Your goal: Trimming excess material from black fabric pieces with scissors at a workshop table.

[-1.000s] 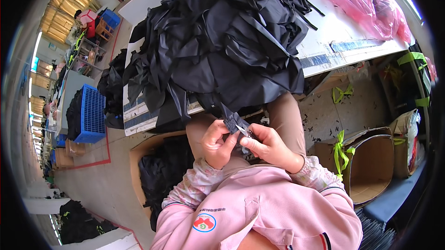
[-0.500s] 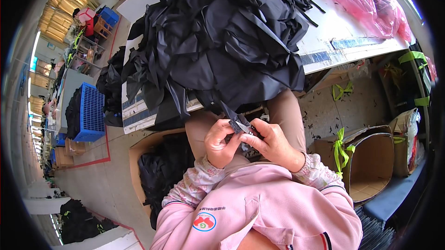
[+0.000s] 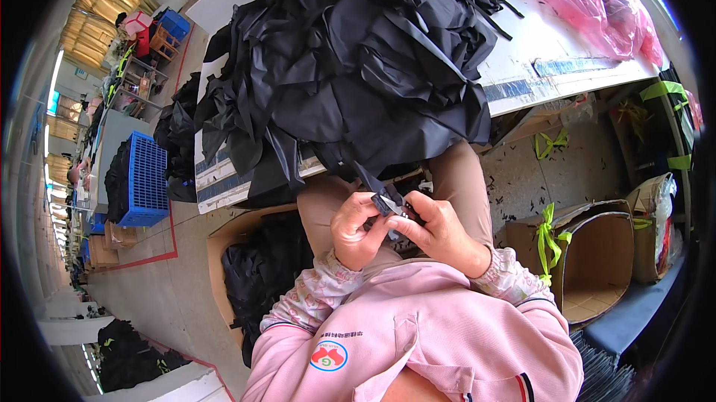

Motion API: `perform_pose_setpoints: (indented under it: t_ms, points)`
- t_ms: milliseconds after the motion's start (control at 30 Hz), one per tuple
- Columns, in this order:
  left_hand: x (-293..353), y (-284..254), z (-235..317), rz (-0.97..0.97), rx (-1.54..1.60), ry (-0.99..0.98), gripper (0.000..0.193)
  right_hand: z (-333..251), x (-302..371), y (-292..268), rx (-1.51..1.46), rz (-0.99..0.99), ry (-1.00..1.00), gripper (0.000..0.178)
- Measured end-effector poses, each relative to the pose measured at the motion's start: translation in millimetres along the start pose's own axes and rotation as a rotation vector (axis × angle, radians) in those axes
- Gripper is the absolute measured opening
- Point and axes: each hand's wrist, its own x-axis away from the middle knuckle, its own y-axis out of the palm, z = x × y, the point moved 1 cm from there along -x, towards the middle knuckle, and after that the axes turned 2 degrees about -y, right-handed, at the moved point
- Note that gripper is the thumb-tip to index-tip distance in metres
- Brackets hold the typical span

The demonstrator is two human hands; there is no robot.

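Above my lap, my two hands work close together on the end of a black fabric strip [image 3: 360, 171]. The strip hangs down from a large crumpled heap of black fabric [image 3: 321, 81]. My left hand [image 3: 354, 232] is closed, pinching the strip's end between thumb and fingers. My right hand [image 3: 438, 229] is closed around thread snips [image 3: 391, 205]; their pointed silver blade lies against the black fabric by my left fingertips. My right fingers mostly hide the handle of the snips.
The heap covers much of the white table [image 3: 514, 66], beside a pink plastic bag [image 3: 597, 10]. A cardboard box [image 3: 215, 253] of black fabric stands at my left, another carton [image 3: 597, 268] at my right. Farther left is a blue crate [image 3: 147, 182]. Black scraps litter the floor.
Both hands stay almost in place, still on the strip and the snips. The strip's end has shifted very slightly between the fingers.
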Motion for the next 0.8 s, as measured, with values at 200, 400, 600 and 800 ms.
perform_pose_setpoints:
  t_ms: [200,400,600,800]
  points:
    - [1.5,1.0,1.0,0.005,-0.041,0.003,0.016,0.4,0.6,-0.5,0.015,0.006,-0.017,0.032]
    - [1.2,1.6,1.7,0.007,-0.055,0.024,0.018,3.1,2.8,0.1,0.018,0.027,-0.007,0.031]
    - [-0.6,-0.1,4.7,-0.027,-0.067,0.025,0.018,-0.1,2.8,-1.7,-0.019,0.020,0.009,0.030]
    - [1.5,-1.3,-0.6,-0.065,-0.047,0.008,0.018,3.6,3.8,-3.8,0.003,0.013,0.014,0.032]
